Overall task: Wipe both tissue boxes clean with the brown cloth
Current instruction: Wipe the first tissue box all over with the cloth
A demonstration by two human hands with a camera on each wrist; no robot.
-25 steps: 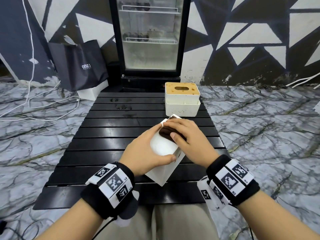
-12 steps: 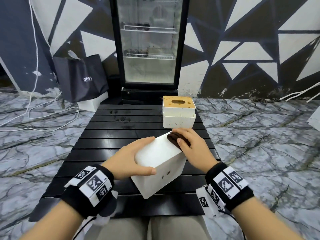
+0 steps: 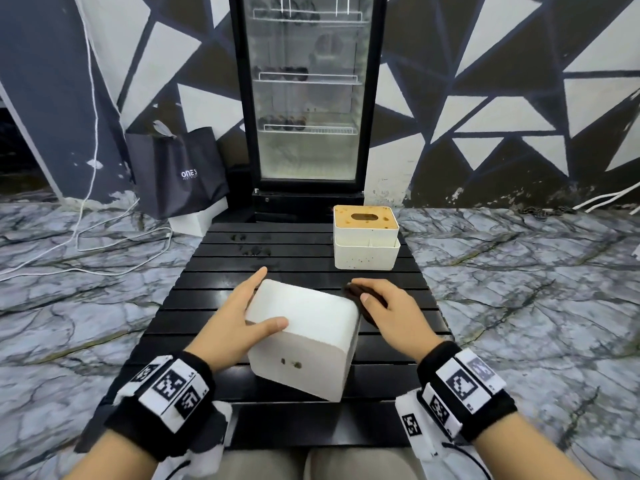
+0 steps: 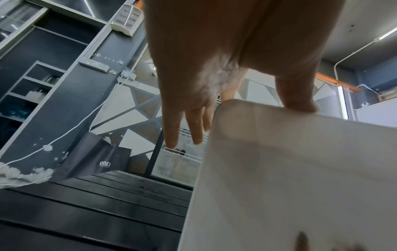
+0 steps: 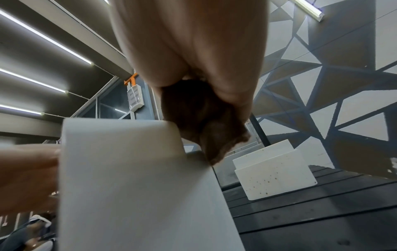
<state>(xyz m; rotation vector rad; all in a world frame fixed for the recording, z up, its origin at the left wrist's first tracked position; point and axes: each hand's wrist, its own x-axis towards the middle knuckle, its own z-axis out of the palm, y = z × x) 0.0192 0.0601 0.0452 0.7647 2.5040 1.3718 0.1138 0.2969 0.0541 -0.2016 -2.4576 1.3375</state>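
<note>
A plain white tissue box (image 3: pixel 304 337) with two small dark marks on its near face sits turned at an angle on the black slatted table (image 3: pixel 214 323). My left hand (image 3: pixel 251 299) steadies it, thumb flat on the top and straight fingers (image 4: pixel 182 129) along the left side. My right hand (image 3: pixel 377 303) holds the bunched brown cloth (image 3: pixel 353 292) against the box's upper right edge; in the right wrist view the cloth (image 5: pixel 204 122) hangs from my fingers onto that corner. The second tissue box (image 3: pixel 365 244), white with a stained tan lid and speckled front, stands at the far right of the table.
Dark smudges (image 3: pixel 254 251) mark the far slats. Behind the table stand a glass-door fridge (image 3: pixel 308 98) and a black bag (image 3: pixel 176 171). White cables (image 3: pixel 104 237) trail over the marble floor on the left. My knees are under the near edge.
The near box has come down from a raised tilt and turned. My right hand slid the cloth from its top to its right edge. The left fingers straightened.
</note>
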